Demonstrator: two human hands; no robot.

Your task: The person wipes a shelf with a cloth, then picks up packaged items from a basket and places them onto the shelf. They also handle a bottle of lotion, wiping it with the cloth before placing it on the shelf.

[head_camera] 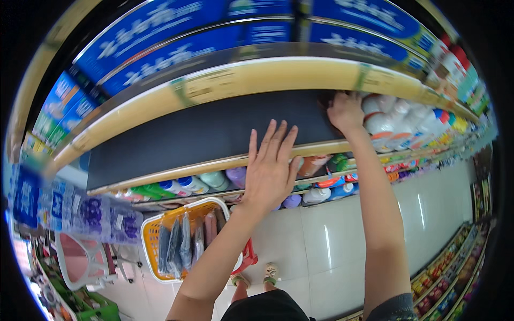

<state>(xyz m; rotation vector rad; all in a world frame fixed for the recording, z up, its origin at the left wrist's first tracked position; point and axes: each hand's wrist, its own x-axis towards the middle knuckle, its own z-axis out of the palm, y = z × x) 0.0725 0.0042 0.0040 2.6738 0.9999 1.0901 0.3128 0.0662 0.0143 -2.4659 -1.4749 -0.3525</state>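
My left hand (268, 168) is spread flat with nothing in it, its fingertips over the bare dark shelf board (200, 124) and its palm by the pale front edge. At the right end of that board, my right hand (346, 111) is bent down over a dark brown cloth (323, 100), mostly covered by the fingers. White bottles (381, 122) stand packed close beside the right hand. A yellow shelf rail (273, 74) runs just above both hands.
Blue cartons (168, 60) fill the shelf above; bottles (192, 184) line the one below. Near my feet stands a yellow and white basket (154, 240) of folded, bagged goods. Shrink-wrapped bottle packs (88, 212) and a pink-backed chair (80, 257) are at left.
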